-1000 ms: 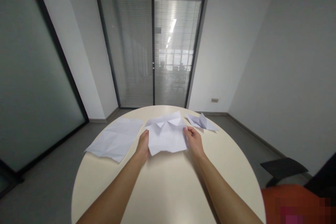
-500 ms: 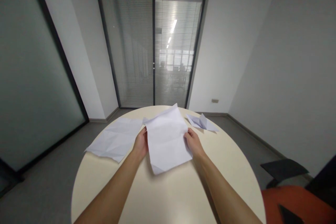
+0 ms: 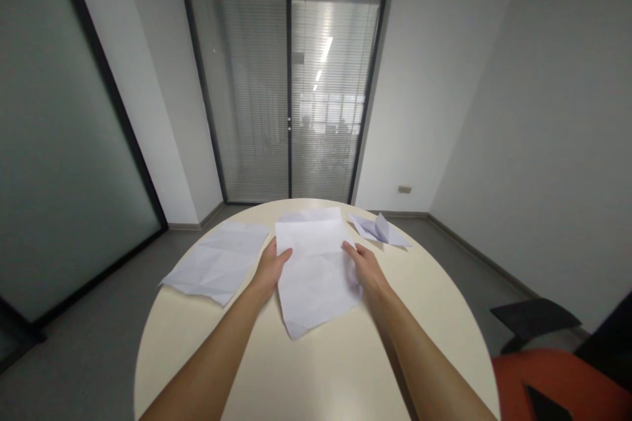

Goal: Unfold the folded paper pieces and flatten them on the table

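Note:
A creased white sheet of paper [image 3: 316,276] is in front of me, just over the table or resting on it; I cannot tell which. My left hand [image 3: 272,268] grips its left edge, thumb on top and fingers hidden beneath. At the opposite edge my right hand [image 3: 368,268] holds on, with its thumb on the upper face. To the left lies another sheet [image 3: 217,260], wrinkled and spread out. Beyond my right hand sits a folded piece of paper [image 3: 380,230] with a raised point.
All the papers are on a round cream table [image 3: 306,381]. An orange chair [image 3: 553,381] with a black armrest [image 3: 536,319] stands at the lower right. Glass panels with blinds [image 3: 241,99] are behind the table, and a frosted glass wall [image 3: 64,145] is at the left.
The held sheet has come down flatter, and its raised far corner has dropped. My left thumb now lies over its upper face. The other papers stay put.

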`<state>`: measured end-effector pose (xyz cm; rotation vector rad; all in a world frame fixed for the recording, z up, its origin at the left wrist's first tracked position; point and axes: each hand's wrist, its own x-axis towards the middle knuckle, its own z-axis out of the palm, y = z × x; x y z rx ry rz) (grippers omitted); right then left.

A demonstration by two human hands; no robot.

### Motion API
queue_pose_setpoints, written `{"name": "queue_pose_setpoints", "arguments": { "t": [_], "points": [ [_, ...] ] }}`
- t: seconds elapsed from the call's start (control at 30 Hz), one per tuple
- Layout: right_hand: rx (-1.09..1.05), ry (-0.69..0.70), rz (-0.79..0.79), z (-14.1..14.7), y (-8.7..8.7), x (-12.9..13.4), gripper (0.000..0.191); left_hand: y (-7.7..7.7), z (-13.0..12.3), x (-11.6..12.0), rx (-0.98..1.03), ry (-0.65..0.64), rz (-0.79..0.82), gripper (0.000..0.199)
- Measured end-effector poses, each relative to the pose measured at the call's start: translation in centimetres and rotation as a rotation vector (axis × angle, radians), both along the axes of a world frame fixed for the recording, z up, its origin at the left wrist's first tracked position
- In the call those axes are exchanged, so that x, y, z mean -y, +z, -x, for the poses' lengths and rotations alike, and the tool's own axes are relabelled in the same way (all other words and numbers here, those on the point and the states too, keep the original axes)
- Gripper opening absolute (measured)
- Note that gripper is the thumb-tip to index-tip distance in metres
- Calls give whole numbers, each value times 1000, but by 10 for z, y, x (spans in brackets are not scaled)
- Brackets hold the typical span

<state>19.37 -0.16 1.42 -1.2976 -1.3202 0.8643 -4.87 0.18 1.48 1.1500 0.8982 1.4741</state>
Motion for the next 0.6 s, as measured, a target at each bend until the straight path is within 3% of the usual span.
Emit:
{"name": "queue_pose_setpoints", "arguments": {
  "t": [0.07,0.17,0.27,0.4,0.5,0.6],
  "points": [
    [-102,82,-10,1,2,3,42,-2,2,-3,-146,65,-70,46],
    [-88,143,-33,0,2,4,44,0,2,-3,-274,178,-137,37],
    [-53,68,-75,-4,-2,0,44,2,-2,-2,-259,193,-30,43],
    [-49,-83,-171,-10,-9,-9,45,-6,-7,-1,-261,46,125,63],
    [-35,-134,-186,-13,-12,-13,44,-15,-5,-3,-366,15,99,65],
    [-68,-122,-158,-15,-15,-15,42,-17,-1,-4,-557,137,-16,52]
  ]
}}
